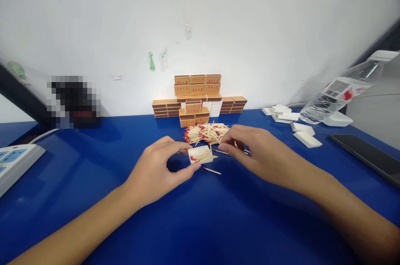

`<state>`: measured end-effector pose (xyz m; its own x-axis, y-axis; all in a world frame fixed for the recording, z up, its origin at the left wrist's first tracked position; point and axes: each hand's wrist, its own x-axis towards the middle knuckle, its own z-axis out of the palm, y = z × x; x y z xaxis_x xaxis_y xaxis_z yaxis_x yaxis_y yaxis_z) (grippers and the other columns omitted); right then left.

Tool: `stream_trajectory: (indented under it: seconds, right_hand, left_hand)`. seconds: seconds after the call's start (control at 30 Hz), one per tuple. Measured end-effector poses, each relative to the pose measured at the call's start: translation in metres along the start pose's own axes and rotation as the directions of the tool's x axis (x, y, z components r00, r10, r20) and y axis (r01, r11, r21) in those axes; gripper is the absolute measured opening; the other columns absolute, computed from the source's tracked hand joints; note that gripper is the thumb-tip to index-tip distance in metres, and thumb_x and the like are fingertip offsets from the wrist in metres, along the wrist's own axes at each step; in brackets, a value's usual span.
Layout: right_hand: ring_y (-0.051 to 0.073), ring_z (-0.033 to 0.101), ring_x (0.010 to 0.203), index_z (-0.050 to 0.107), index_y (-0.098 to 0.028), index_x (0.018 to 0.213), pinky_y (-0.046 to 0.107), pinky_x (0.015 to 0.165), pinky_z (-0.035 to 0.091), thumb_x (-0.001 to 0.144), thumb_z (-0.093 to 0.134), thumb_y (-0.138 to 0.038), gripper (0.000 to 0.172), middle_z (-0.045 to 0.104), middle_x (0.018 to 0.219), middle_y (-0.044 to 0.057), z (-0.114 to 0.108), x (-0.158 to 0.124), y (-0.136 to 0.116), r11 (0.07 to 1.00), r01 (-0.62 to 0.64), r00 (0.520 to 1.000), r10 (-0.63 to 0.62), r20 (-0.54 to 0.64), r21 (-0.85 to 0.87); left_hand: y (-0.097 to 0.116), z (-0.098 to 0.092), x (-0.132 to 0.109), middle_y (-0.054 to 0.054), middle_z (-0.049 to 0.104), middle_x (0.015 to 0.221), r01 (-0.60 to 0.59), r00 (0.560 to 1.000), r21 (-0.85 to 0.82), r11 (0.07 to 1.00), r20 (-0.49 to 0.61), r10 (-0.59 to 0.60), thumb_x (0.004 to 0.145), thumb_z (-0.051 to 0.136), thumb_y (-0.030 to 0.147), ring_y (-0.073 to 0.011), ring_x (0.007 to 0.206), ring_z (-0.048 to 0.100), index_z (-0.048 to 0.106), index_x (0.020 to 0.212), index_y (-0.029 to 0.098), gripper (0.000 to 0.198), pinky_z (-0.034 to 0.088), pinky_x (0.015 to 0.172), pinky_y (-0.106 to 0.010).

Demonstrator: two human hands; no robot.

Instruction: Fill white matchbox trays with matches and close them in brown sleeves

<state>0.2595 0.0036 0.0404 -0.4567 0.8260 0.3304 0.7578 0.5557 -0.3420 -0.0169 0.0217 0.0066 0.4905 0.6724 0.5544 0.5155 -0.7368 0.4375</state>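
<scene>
Between the thumb and fingers of my left hand (156, 169) is a small white matchbox tray (199, 149), resting on the blue table. Several red-tipped matches (203, 156) lie inside it, some sticking out past its right end. My right hand (254, 148) is just right of the tray, its thumb and index finger closed together; whatever they pinch is hidden. A single match (212, 171) lies in front of the tray. Behind both hands spreads a heap of matches (206, 133), heads mostly to the left. More match sticks show partly around my right fingers.
Stacked matchboxes (197, 89) stand against the wall behind the heap. At right are loose white trays (307, 139), a leaning water bottle (337, 90) and a dark phone (368, 154). A power strip (21, 165) sits at the left edge of the table (200, 223).
</scene>
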Motion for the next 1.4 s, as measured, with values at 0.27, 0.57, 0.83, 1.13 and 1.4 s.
stream_trajectory:
  seconds: [0.27, 0.57, 0.83, 1.13, 1.4]
  right_hand:
    - [0.017, 0.061, 0.078, 0.063, -0.02, 0.094, 0.03, 0.07, 0.043, 0.107, 0.056, -0.022, 0.015, 0.068, 0.09, 0.002, 0.016, -0.001, -0.018, 0.993, 0.027, 0.999, -0.032, 0.04, 0.112]
    - [0.017, 0.061, 0.081, 0.063, -0.021, 0.095, 0.03, 0.072, 0.044, 0.103, 0.065, -0.02, 0.008, 0.067, 0.091, 0.002, 0.013, -0.001, -0.015, 0.991, 0.034, 0.996, -0.044, 0.078, 0.128]
    - [0.016, 0.061, 0.081, 0.065, -0.02, 0.098, 0.029, 0.072, 0.046, 0.105, 0.06, -0.018, 0.009, 0.065, 0.095, 0.003, 0.015, 0.0, -0.015, 0.986, 0.079, 0.996, -0.084, 0.028, 0.148]
    - [0.017, 0.062, 0.081, 0.065, -0.022, 0.109, 0.03, 0.07, 0.049, 0.104, 0.06, -0.018, 0.008, 0.066, 0.102, 0.005, 0.017, -0.002, -0.018, 0.988, 0.088, 0.996, -0.086, -0.021, 0.125]
    - [0.017, 0.062, 0.085, 0.069, -0.021, 0.115, 0.031, 0.072, 0.051, 0.105, 0.058, -0.019, 0.015, 0.064, 0.105, 0.006, 0.019, -0.004, -0.019, 0.98, 0.123, 0.992, -0.117, -0.046, 0.155]
  left_hand:
    - [0.0, 0.001, -0.001, -0.003, 0.078, 0.102, -0.076, 0.997, 0.018, 0.997, -0.03, 0.076, 0.09, 0.082, 0.031, -0.0173, 0.09, 0.071, 0.076, 0.115, 0.02, 0.028, 0.059, 0.081, -0.031]
    - [-0.001, -0.002, 0.0, -0.003, 0.078, 0.098, -0.103, 0.995, 0.03, 0.994, -0.009, 0.103, 0.09, 0.083, 0.028, -0.0185, 0.089, 0.07, 0.075, 0.113, 0.019, 0.026, 0.059, 0.08, -0.032]
    - [0.0, -0.003, -0.001, -0.005, 0.078, 0.099, -0.146, 0.989, 0.031, 0.989, -0.008, 0.146, 0.091, 0.082, 0.03, -0.0191, 0.089, 0.07, 0.074, 0.115, 0.017, 0.029, 0.06, 0.079, -0.033]
    - [0.003, -0.002, -0.001, -0.006, 0.077, 0.098, -0.157, 0.987, 0.024, 0.987, -0.012, 0.158, 0.091, 0.082, 0.03, -0.0195, 0.089, 0.07, 0.073, 0.115, 0.017, 0.028, 0.06, 0.079, -0.033]
    - [0.003, -0.002, 0.0, -0.005, 0.077, 0.096, -0.193, 0.981, 0.027, 0.981, -0.035, 0.193, 0.092, 0.081, 0.029, -0.0185, 0.088, 0.068, 0.072, 0.117, 0.017, 0.029, 0.059, 0.079, -0.033]
